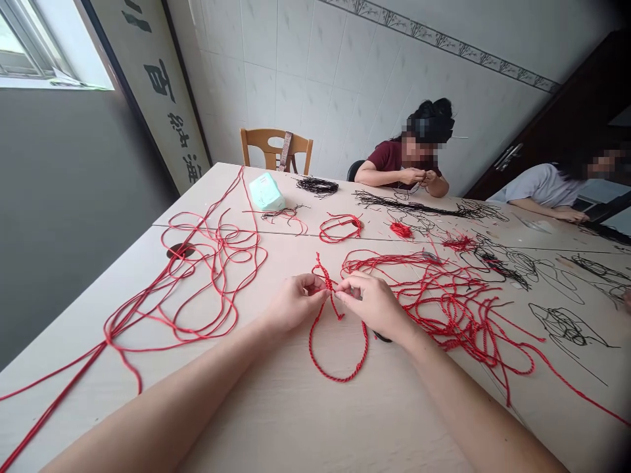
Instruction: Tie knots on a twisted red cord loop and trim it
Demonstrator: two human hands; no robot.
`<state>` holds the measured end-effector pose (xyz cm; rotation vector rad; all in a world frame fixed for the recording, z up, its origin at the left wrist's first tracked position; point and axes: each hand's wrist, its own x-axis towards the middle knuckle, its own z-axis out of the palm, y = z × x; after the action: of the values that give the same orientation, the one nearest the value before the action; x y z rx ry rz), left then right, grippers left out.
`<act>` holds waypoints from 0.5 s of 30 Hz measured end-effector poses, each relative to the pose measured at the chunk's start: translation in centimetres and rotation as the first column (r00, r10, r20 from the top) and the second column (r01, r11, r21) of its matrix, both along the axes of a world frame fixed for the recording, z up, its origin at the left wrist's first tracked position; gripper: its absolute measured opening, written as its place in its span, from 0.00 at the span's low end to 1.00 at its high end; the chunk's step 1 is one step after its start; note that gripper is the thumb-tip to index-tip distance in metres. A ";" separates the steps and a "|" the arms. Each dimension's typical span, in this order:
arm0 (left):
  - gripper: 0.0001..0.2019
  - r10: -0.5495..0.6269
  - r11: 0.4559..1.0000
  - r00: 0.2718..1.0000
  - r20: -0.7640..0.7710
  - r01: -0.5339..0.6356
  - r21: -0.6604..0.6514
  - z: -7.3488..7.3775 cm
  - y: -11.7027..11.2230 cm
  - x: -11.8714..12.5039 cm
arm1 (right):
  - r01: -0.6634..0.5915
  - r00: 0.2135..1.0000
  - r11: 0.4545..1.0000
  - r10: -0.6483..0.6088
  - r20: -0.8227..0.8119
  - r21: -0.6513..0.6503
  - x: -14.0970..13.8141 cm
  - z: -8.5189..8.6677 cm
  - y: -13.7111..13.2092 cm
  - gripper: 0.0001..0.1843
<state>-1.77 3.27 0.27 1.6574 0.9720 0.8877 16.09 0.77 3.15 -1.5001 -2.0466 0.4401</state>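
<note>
Both my hands meet at a knotted section of a red twisted cord [338,379], whose loop hangs toward me and lies on the table. My left hand [299,299] pinches the knotted part between thumb and fingers. Close beside it, my right hand [371,299] has its thumb and fingertips pinched at the right side of the knot, on what looks like a thin strand of the cord. Short cord ends stick out above and below the knot. A small dark object, mostly hidden, lies beneath my right wrist.
Long red cords [221,249] sprawl at left; a red cord pile [458,309] lies at right. Beyond are a red cord coil [341,228], black cord bundles [318,186] and a pale green packet [266,192]. Two people sit across the table [276,420], one handling thin cord.
</note>
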 end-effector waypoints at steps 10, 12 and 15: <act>0.13 0.091 0.993 0.993 -0.080 -0.084 0.087 0.0 -0.6 0.3 | -0.258 0.747 0.778 -0.215 -0.629 -0.572 0.3 -0.9 0.7 0.13; 0.13 0.078 0.997 0.997 -0.010 -0.078 0.023 -0.1 -0.6 0.3 | -0.253 0.709 0.794 -0.236 -0.665 -0.552 -0.1 -1.2 0.6 0.13; 0.13 0.076 0.995 0.990 0.120 -0.067 -0.071 -0.1 -0.5 0.3 | -0.184 0.639 0.859 -0.264 -0.722 -0.478 -1.1 -1.7 0.3 0.13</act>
<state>-1.43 2.76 0.13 1.5015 0.9708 0.9830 15.00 1.06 1.40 -1.2680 -1.2173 1.4393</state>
